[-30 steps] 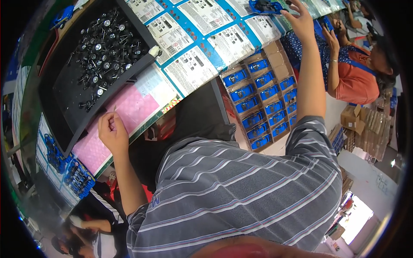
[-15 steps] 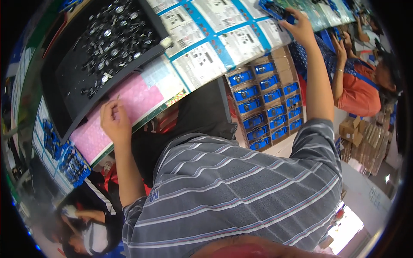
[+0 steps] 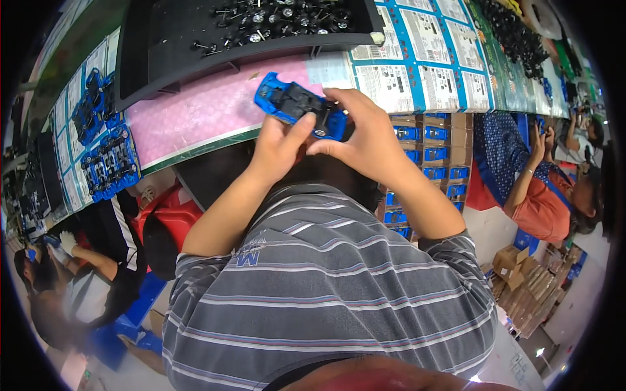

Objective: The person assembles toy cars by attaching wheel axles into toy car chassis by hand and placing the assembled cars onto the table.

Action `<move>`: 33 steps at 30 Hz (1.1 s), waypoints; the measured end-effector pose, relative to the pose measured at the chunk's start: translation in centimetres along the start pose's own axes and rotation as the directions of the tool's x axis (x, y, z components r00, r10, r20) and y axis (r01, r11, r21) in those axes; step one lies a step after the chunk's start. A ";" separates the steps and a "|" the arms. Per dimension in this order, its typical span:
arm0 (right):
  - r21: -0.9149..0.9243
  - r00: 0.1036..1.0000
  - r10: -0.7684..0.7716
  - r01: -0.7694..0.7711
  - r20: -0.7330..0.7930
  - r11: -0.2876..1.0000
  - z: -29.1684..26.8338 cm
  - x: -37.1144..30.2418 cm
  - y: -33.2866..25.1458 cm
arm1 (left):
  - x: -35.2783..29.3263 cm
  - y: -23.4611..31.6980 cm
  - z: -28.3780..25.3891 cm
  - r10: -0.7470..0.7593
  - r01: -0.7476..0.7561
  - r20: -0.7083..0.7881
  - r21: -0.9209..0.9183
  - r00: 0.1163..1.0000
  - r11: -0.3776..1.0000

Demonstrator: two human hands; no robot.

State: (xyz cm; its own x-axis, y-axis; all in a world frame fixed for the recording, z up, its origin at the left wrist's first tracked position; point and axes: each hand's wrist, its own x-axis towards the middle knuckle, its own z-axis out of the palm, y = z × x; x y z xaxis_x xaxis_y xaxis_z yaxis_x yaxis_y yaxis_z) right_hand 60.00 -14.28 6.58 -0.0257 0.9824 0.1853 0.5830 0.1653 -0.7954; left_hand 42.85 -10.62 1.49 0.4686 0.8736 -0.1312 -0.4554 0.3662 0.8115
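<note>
A blue toy car body [image 3: 287,98] is held in front of me over the pink sheet, its black inner side facing up. My right hand [image 3: 368,133] grips its right end, fingers over the far edge and thumb along the near edge. My left hand [image 3: 282,146] holds the near side, its thumb pressed on the black part. A round silver-centred wheel [image 3: 319,132] shows at the right end, beside the left thumb. The left fingers under the car are hidden. Beyond it stands a black tray [image 3: 176,72] with many wheel-and-axle pieces [image 3: 287,19].
Pink bubble sheet [image 3: 189,124] covers the bench edge. Blue car parts [image 3: 111,163] lie in rows at the left. A cardboard box of blue cars [image 3: 435,153] is at my right. Co-workers sit at the right [image 3: 544,202] and lower left [image 3: 85,287].
My right hand has brought a blue car from the far right to the middle. My left hand has moved right from beside the tray and now holds the car too.
</note>
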 end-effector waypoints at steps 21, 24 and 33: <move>-0.062 0.989 0.105 -0.112 -0.105 0.992 -3.2 16.7 4.2 | -4.4 2.9 -9.0 0.129 -0.126 -0.057 0.054 0.990 0.991; 0.140 0.981 0.033 -0.006 -0.192 0.990 -1.6 14.3 2.5 | -4.3 2.7 -9.4 0.130 -0.127 -0.020 0.118 0.991 0.985; 0.002 0.921 -0.387 0.387 0.028 0.922 8.9 5.8 -7.0 | -3.8 2.2 -7.7 0.161 -0.159 0.001 0.159 0.987 0.974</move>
State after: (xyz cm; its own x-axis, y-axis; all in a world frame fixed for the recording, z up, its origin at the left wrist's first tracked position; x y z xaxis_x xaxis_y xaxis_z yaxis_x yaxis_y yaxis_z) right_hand 48.56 -8.98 8.07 -0.2724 0.8437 0.4626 0.5260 0.5332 -0.6626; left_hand 34.22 -10.68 -0.56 0.3898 0.9209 0.0019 -0.3982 0.1667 0.9020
